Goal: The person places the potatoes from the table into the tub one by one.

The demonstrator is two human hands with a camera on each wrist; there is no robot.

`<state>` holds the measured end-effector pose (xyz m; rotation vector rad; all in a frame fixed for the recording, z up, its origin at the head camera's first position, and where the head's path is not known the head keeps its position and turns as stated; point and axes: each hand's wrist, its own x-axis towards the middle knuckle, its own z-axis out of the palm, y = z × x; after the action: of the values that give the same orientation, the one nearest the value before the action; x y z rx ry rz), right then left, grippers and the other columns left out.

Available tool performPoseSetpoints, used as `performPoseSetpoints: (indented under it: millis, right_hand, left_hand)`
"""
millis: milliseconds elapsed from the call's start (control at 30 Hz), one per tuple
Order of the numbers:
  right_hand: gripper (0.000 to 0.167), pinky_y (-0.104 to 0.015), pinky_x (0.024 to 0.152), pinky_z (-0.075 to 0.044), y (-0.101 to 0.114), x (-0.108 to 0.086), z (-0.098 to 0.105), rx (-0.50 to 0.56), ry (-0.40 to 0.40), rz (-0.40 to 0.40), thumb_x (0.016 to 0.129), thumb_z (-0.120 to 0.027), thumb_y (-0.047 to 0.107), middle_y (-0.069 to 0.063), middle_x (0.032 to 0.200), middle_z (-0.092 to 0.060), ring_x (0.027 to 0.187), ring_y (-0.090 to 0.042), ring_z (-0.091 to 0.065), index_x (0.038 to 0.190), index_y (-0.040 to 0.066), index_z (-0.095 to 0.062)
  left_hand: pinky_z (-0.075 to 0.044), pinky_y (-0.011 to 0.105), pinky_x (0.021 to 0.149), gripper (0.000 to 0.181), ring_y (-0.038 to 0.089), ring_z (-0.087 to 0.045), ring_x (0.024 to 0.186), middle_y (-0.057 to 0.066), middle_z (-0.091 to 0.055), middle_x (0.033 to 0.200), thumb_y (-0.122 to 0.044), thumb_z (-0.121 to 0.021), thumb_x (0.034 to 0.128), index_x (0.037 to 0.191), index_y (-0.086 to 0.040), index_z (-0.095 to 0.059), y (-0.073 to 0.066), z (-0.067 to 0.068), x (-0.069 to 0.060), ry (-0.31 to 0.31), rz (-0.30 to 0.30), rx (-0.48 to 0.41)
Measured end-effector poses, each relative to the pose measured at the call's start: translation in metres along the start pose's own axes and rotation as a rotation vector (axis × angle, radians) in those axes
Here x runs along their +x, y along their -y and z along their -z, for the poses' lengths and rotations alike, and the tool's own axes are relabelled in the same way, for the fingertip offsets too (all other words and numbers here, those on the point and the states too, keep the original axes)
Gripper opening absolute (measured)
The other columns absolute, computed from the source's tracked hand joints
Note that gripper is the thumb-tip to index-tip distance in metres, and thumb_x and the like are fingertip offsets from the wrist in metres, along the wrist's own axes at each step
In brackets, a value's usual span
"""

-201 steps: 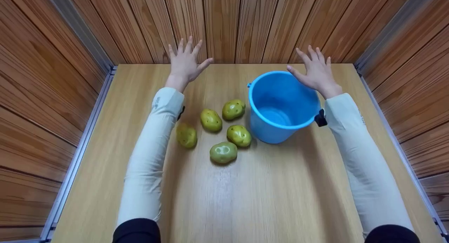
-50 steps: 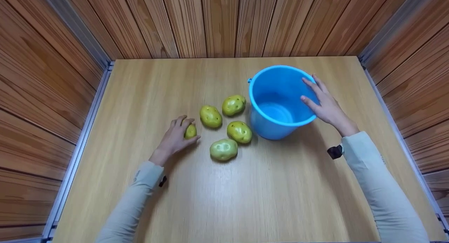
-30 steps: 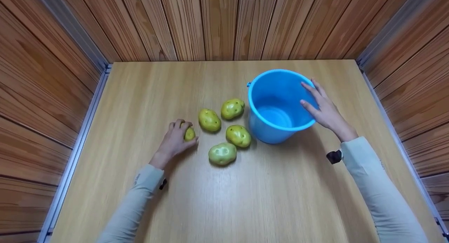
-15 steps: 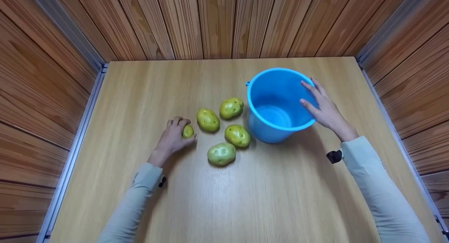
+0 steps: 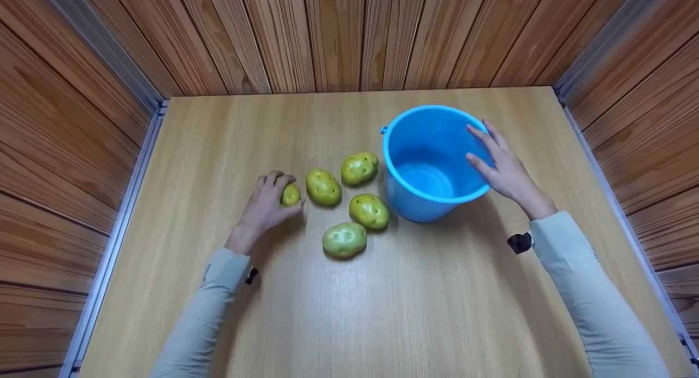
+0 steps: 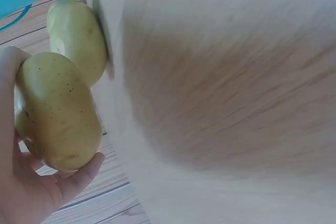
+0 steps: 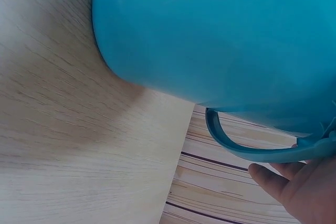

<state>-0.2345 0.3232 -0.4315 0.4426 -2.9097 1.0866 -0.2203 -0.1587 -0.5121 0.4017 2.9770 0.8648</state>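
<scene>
Early stage, by appearance: the left hand [image 5: 264,206] curls its fingers round one potato [image 5: 291,195], the right hand [image 5: 509,173], thumb and fingers parted, grips the blue bucket [image 5: 408,196] at its edge, and four other potatoes [image 5: 344,240] lie beside it, none yet inside.

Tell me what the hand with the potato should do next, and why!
Probably lift the potato over the blue bucket: the left hand is gripping it, the bucket's mouth faces up, and the right hand holds the bucket.

Brown plank walls [image 5: 338,39] border a pale wooden tabletop [image 5: 426,312].
</scene>
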Motion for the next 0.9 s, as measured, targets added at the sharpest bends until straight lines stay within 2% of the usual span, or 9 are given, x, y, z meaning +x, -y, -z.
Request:
performPoseSetpoints:
  millis: [300, 533, 900]
  right_hand:
    - [0.059, -0.071, 0.096, -0.024, -0.001, 0.001, -0.002, 0.004, 0.005, 0.007, 0.094, -0.049, 0.039, 0.002, 0.157, -0.001, 0.141, -0.038, -0.010, 0.146, 0.036, -0.021]
    - [0.059, -0.070, 0.097, -0.023, -0.002, -0.001, -0.003, 0.007, 0.003, 0.008, 0.094, -0.049, 0.039, 0.010, 0.156, 0.001, 0.141, -0.036, -0.009, 0.146, 0.038, -0.021]
    - [0.058, -0.071, 0.097, -0.022, -0.002, 0.000, -0.001, 0.010, -0.003, 0.021, 0.095, -0.048, 0.037, 0.005, 0.156, -0.001, 0.140, -0.038, -0.009, 0.146, 0.035, -0.022]
  left_hand:
    - [-0.044, 0.047, 0.091, 0.055, 0.033, -0.040, 0.117, 0.013, -0.044, 0.128, -0.044, -0.063, 0.0789, 0.123, -0.013, -0.053, -0.007, 0.006, 0.003, -0.063, -0.082, 0.029]
    - [-0.043, 0.047, 0.091, 0.055, 0.031, -0.040, 0.117, 0.013, -0.042, 0.130, -0.044, -0.063, 0.0800, 0.125, -0.014, -0.052, -0.016, 0.015, 0.008, -0.053, -0.099, 0.028]
    - [-0.043, 0.048, 0.090, 0.055, 0.031, -0.040, 0.117, 0.011, -0.042, 0.131, -0.046, -0.061, 0.0807, 0.126, -0.015, -0.052, -0.037, 0.031, 0.020, -0.066, -0.176, 0.036]
